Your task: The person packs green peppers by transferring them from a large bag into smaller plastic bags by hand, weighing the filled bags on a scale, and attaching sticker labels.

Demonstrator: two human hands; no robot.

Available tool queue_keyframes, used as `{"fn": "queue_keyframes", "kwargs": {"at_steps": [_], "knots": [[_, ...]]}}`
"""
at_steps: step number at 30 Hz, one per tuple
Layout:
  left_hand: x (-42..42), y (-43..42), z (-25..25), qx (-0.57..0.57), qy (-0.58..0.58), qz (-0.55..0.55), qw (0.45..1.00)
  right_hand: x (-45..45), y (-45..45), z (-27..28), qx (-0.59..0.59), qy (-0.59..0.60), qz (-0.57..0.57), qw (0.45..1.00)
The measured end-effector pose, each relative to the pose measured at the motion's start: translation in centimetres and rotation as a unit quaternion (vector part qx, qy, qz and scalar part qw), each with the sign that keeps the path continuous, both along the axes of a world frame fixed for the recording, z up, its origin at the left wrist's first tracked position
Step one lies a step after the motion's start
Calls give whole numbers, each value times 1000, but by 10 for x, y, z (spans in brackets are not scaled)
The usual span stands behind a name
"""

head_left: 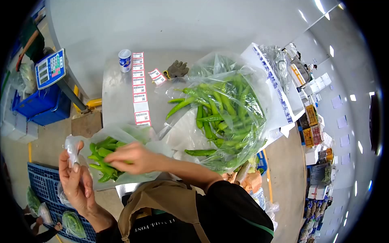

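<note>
At the left, my left hand (77, 178) pinches the gathered edge of a clear plastic bag (142, 178) between thumb and fingers. Long green peppers (106, 152) lie inside this bag, in front of my body. My right hand (135, 158) reaches over the bag's mouth, its fingers closed around a green pepper; it is slightly blurred and hides part of the contents. To the right, a large clear bag (259, 97) lies spread on the table with many more green peppers (221, 109). A few peppers stick out of its opening toward the left.
On the metal table (117, 95) are a strip of barcode labels (139, 81), a blue-and-white can (125, 60), and a dark glove (177, 69). A scale display (50, 69) stands at the left, above blue crates (38, 103). A blue pallet (40, 178) with bagged vegetables lies lower left.
</note>
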State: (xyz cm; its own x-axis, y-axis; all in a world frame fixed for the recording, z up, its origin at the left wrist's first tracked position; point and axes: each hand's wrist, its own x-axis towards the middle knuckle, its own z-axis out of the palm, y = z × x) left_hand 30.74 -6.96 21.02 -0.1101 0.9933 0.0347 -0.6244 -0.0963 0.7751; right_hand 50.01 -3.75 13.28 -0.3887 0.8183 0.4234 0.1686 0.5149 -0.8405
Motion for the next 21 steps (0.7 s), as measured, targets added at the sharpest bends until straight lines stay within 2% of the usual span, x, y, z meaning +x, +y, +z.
{"fn": "queue_keyframes", "kwargs": {"at_steps": [1, 2, 3, 4, 5, 6, 7, 9, 12, 15, 19, 21], "knots": [[-5, 1, -3, -4, -6, 16, 1000, 27, 0, 1, -35, 17, 28, 999], [-9, 3, -6, -5, -26, 12, 1000, 50, 5, -5, -43, 89, -98, 990], [-11, 3, -7, -7, -45, 9, 999, 88, 18, -48, -186, 77, -216, 956], [-9, 3, -8, -7, -46, -1, 999, 133, 30, -66, -160, -70, -301, 937], [-7, 2, -8, -6, -46, -11, 999, 186, 37, -102, -109, -258, -345, 896], [-5, 2, -7, -5, -46, -21, 999, 228, 33, -125, -154, -331, -401, 841], [-2, 3, -7, -9, -46, -22, 999, 261, 32, -139, -160, -345, -469, 798], [2, 4, -6, -19, -44, -27, 998, 290, 32, -120, -149, -343, -564, 737], [6, 6, -6, -16, -47, -32, 998, 303, 47, -90, -60, -402, -547, 732], [7, 5, -4, -22, -48, -33, 998, 316, 65, -97, 47, -575, -451, 681], [3, 1, -5, -25, -44, -23, 998, 321, 89, -86, -65, -651, -401, 641], [3, 0, -5, -16, -43, -43, 998, 333, 102, -93, -64, -639, -348, 682]]}}
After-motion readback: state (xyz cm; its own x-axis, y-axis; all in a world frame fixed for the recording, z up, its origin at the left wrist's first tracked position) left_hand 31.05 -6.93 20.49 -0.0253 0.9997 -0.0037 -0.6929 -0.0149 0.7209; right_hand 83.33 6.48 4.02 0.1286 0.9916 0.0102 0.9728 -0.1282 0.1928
